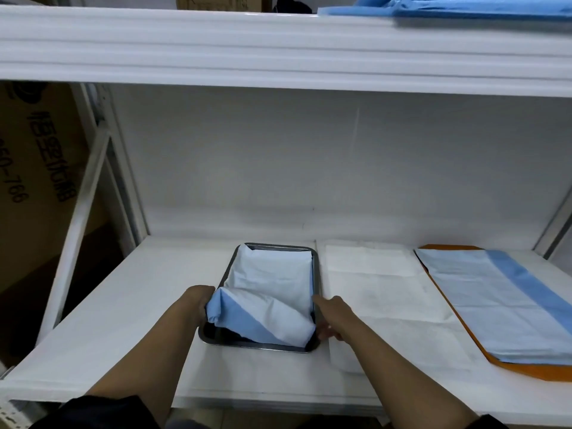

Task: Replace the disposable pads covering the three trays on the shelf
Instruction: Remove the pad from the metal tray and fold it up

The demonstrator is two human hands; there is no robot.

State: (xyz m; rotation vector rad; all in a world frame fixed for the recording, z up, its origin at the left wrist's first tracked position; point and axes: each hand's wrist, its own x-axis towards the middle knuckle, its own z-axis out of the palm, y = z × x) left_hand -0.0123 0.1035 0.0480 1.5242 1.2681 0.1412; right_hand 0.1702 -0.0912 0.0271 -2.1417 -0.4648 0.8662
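Observation:
A steel tray (314, 267) lies on the white shelf (123, 311), lined with a pale blue disposable pad (272, 280). The pad's near edge is lifted and folded back, showing its darker blue underside and the bare tray bottom at the near left corner. My left hand (196, 303) grips the bunched near-left corner of the pad. My right hand (332, 317) holds the near-right side, at the pad's edge and the tray rim; its fingertips are hidden. Only this one tray is in view.
A flat white sheet (371, 289) lies right of the tray. Further right, a stack of blue pads (501, 305) rests on an orange envelope. The upper shelf (278, 48) holds folded blue cloth (464, 7). Cardboard boxes (34, 168) stand left of the shelf frame.

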